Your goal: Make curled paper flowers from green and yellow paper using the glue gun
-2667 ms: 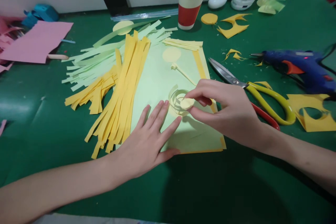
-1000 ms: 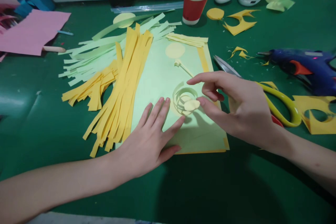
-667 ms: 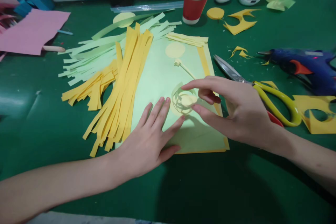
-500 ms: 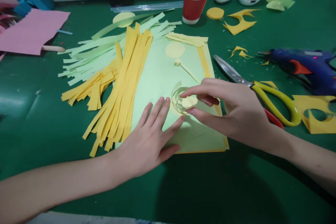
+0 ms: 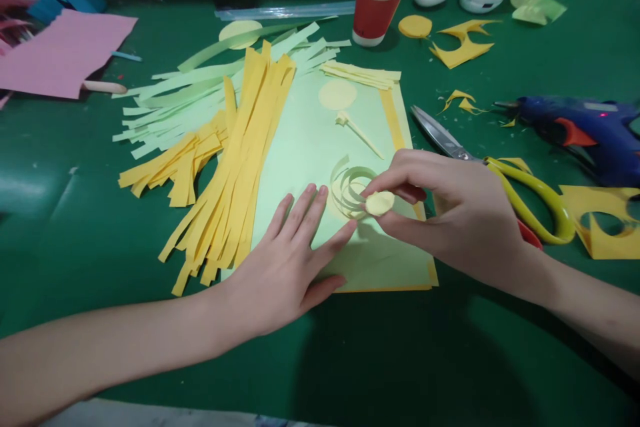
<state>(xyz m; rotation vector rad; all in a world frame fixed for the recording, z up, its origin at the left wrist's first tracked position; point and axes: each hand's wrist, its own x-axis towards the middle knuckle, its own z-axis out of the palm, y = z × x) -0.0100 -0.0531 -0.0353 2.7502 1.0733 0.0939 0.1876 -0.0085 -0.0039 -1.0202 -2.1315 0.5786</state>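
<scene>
My left hand (image 5: 295, 250) lies flat, fingers spread, on the light green paper sheets (image 5: 300, 140); its index fingertip is close to a curled pale green paper strip (image 5: 361, 177). Between thumb and fingertips, my right hand (image 5: 445, 213) pinches a small pale yellow paper piece (image 5: 380, 203), crumpled or rolled in look, at the right side of the curl. Beneath the curl, a pale yellow paper disc partly shows. Farther up the sheet lie a second pale disc (image 5: 338, 95) and a thin pale yellow stick with a small knob (image 5: 359, 135).
Yellow paper strips (image 5: 250, 167) and green strips (image 5: 185, 97) lie left of the sheets. Scissors (image 5: 533, 197) rest partly behind my right hand. A glue gun (image 5: 590, 130) and yellow offcuts (image 5: 605, 240) are at right; a paper cup (image 5: 379, 13) stands behind.
My right hand has moved slightly right with the pale yellow piece, from above the curl to its right side. My left hand stays on the sheet. The camera view has shifted slightly.
</scene>
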